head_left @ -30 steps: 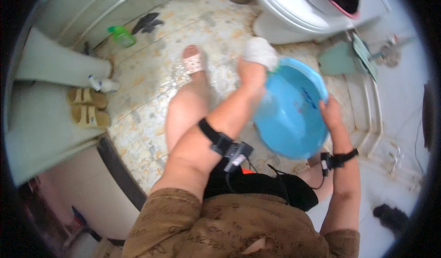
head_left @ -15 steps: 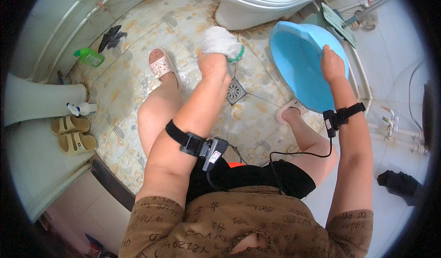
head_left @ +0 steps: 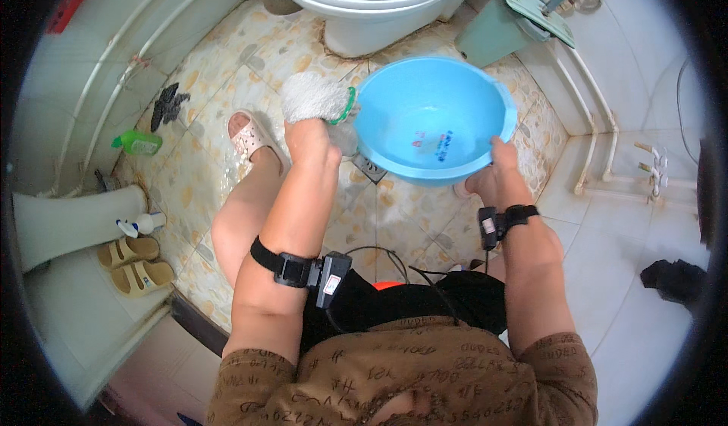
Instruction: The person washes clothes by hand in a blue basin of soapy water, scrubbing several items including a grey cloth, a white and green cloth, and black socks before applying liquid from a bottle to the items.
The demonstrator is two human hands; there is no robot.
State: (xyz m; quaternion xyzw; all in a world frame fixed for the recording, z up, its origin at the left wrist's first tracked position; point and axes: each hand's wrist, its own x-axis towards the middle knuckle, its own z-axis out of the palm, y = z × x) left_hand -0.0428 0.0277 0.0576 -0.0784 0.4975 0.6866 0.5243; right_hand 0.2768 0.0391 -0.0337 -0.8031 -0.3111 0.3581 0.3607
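My left hand point(head_left: 307, 139) is closed round a bunched white knitted glove point(head_left: 315, 97) with a green-edged cuff; the fingers are mostly hidden behind it. The cuff points right, close to the light blue plastic basin point(head_left: 390, 119). My right hand point(head_left: 503, 154) grips the basin's near right rim. Tilted toward me, the basin shows its inside, with a small coloured print on the bottom. Below the glove's cuff is a blurred clear patch, perhaps water; I cannot tell. Partly behind the basin lies a square floor drain point(head_left: 369, 169).
The white toilet point(head_left: 364, 16) stands ahead, with a pale green bin point(head_left: 493, 35) to its right. At left are a green bottle point(head_left: 140, 143), a dark cloth point(head_left: 168, 106), a spray bottle point(head_left: 144, 223) and beige slippers point(head_left: 140, 274). Pipes with a tap point(head_left: 652, 169) run along the right wall.
The basin has come left and turned from steeply tilted to facing me, with my right hand still on its rim. My left hand has moved left with the glove. The view has shifted.
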